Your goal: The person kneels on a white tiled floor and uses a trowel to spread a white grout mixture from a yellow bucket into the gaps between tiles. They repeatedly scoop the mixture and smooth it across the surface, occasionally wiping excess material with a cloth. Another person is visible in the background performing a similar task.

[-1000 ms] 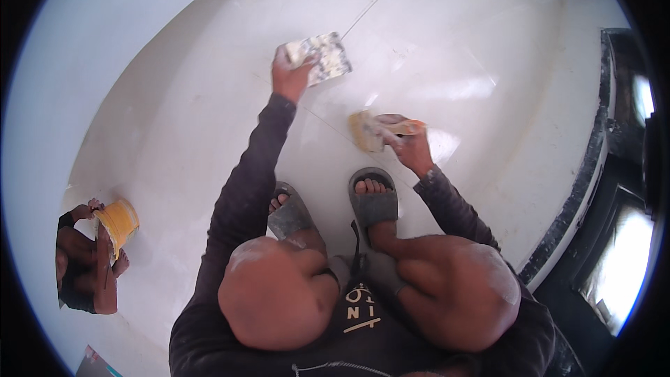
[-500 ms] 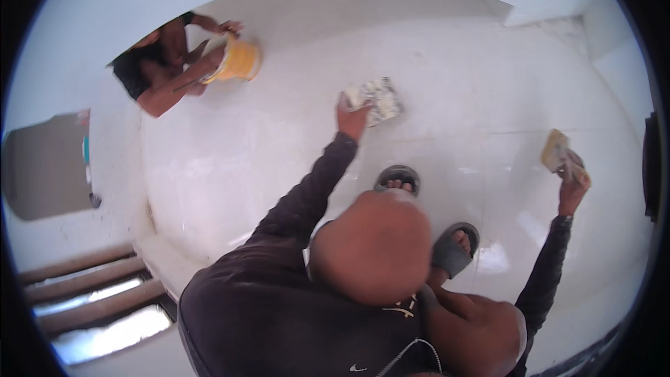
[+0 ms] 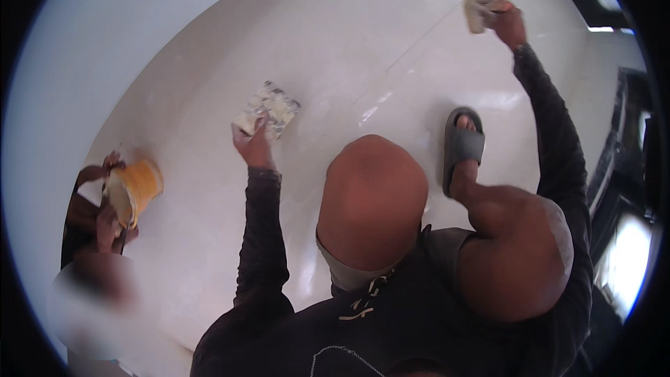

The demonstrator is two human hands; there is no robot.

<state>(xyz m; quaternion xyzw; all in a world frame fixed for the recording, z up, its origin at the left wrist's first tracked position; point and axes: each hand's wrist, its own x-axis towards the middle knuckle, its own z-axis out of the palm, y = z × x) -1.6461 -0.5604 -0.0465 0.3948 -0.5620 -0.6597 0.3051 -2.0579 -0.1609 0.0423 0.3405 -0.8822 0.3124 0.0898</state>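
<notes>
Pale floor [image 3: 391,35], co-worker [image 3: 106,227] at yellow bucket [image 3: 144,185], smeared board [image 3: 276,108] in left hand [image 3: 255,144]

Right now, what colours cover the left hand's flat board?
Blotchy cream and dark grey; the board shows best in the head view.

Toward 12 o'clock, bare floor [image 3: 380,35] gives passage between the smeared board [image 3: 277,106] and right hand [image 3: 508,26]; obstacles: yellow bucket [image 3: 144,185] at 9, sandalled foot [image 3: 467,145] near 3.
</notes>
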